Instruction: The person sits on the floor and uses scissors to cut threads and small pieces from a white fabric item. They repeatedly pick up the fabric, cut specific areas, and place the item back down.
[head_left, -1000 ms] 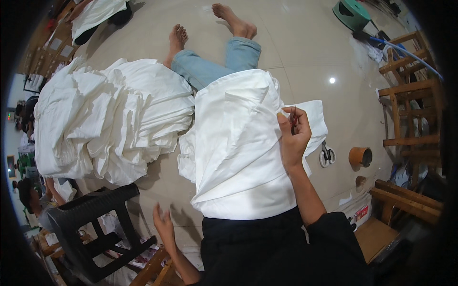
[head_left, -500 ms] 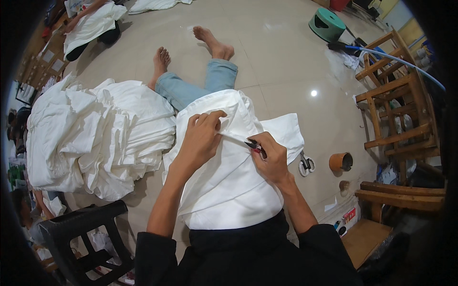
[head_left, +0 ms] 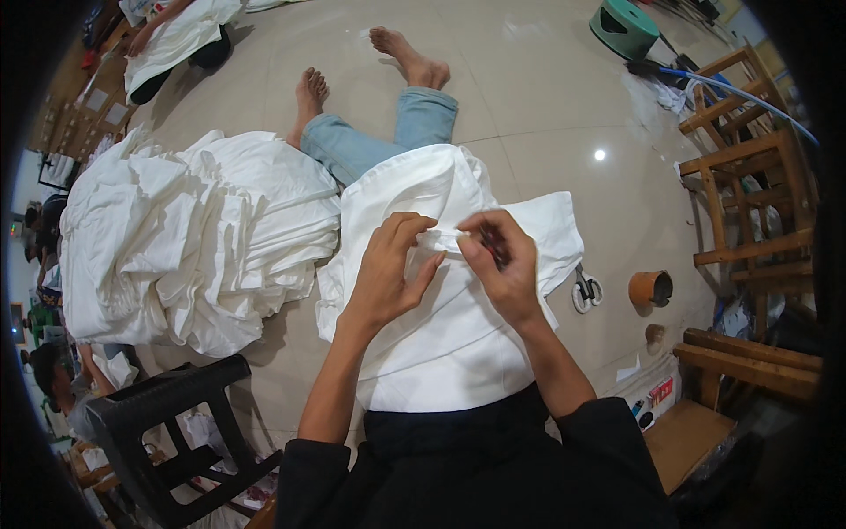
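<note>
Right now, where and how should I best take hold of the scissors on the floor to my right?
Probably by the pale handle loops, coming from the near right side: the scissors lie with their loops toward you, clear of the white cloth, and their other end at its edge.

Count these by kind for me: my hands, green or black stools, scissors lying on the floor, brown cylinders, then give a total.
Left hand and right hand: 2
Green stool and black stool: 2
Scissors on the floor: 1
Brown cylinder: 1
Total: 6
</note>
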